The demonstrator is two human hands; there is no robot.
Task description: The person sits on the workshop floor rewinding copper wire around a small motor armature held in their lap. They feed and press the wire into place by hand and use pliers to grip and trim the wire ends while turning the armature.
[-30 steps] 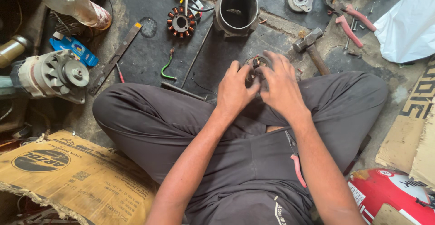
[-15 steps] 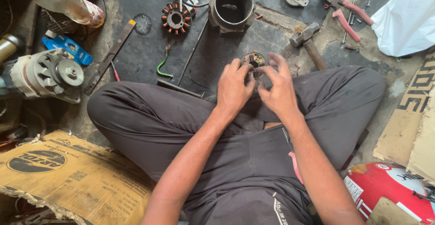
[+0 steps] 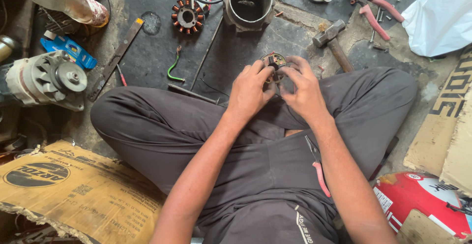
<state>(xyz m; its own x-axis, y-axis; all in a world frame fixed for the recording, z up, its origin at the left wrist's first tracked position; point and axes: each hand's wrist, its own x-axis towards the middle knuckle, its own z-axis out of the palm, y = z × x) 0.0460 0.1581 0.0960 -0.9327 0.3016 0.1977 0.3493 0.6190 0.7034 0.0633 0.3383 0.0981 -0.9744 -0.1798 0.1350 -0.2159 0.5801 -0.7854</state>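
A small round metal part (image 3: 274, 63) is held up between the left hand (image 3: 251, 90) and the right hand (image 3: 304, 90), fingers closed on it, above the crossed legs. A hammer (image 3: 333, 41) is seen just beside, a metal cylinder (image 3: 248, 2) farther off.

**Cartons and printed wrappers around the seated person**

Taking the person's crossed legs (image 3: 206, 126) as landmark: a flattened brown carton (image 3: 73, 190) with a black oval mark and printed panels lies just left of them. To their right lie tan cardboard pieces (image 3: 442, 131) with bold black print. Below those sits a red container (image 3: 423, 199) with a white label. Well beyond the right knee lies a white plastic bag (image 3: 437, 17).
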